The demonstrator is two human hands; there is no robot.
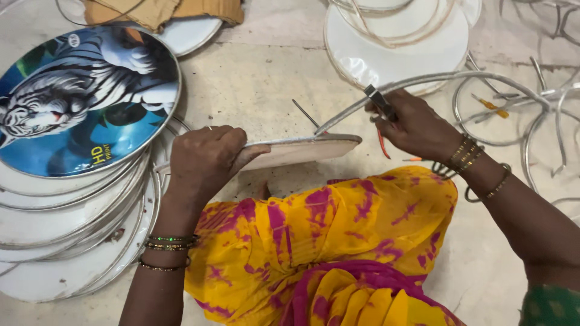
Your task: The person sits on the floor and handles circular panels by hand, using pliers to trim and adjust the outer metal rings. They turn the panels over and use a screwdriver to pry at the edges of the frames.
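Observation:
My left hand (pixel 205 158) grips the near edge of a round flat disc (pixel 302 150), held almost edge-on above my lap. A silvery metal rim strip (pixel 435 78) curves from the disc's far edge up and to the right. My right hand (pixel 417 128) is closed on pliers (pixel 380 104) with red handles, whose jaws pinch the rim strip close to the disc. Both wrists wear bangles. My lap is covered by yellow and pink cloth (pixel 326 241).
A stack of rimmed round discs (pixel 72 229) lies at the left, topped by one printed with a white tiger (pixel 84 96). White discs (pixel 393 48) are piled at the top centre. Loose metal rings (pixel 519 115) and a small screwdriver (pixel 490 105) lie at the right. Cardboard (pixel 157 11) sits at the top.

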